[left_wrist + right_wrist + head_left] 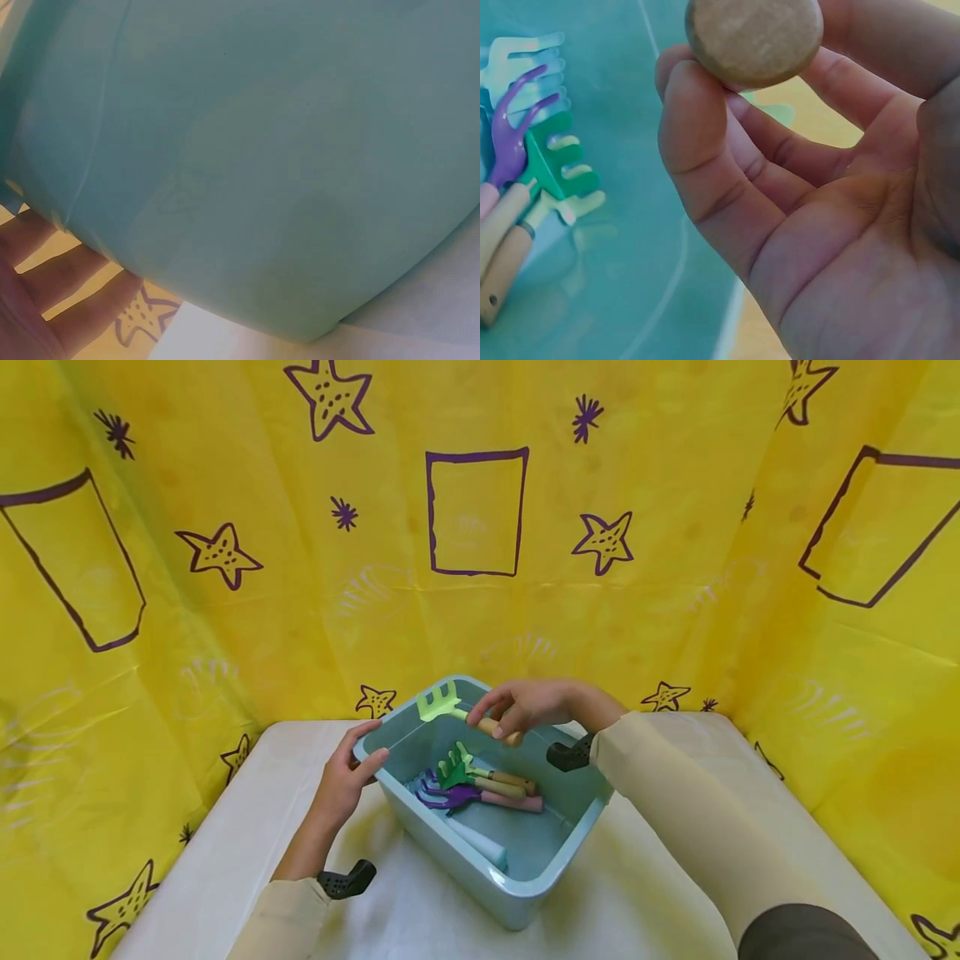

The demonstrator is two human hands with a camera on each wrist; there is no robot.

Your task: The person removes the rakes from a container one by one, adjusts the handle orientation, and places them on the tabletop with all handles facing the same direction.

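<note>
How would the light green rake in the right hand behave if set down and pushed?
The rake seems light: the right hand holds it up in a pinch. Its round handle might roll, but the wide toothed head would probably stop it.

I see a draped booth (480, 410). Yellow sheeting (472, 618) with purple-outlined stars (603, 543) surrounds a white table (645, 893) on three sides.

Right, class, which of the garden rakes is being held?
The light green rake pinched in the right hand; the other rakes, including another light green one, lie inside the blue bin.
</note>
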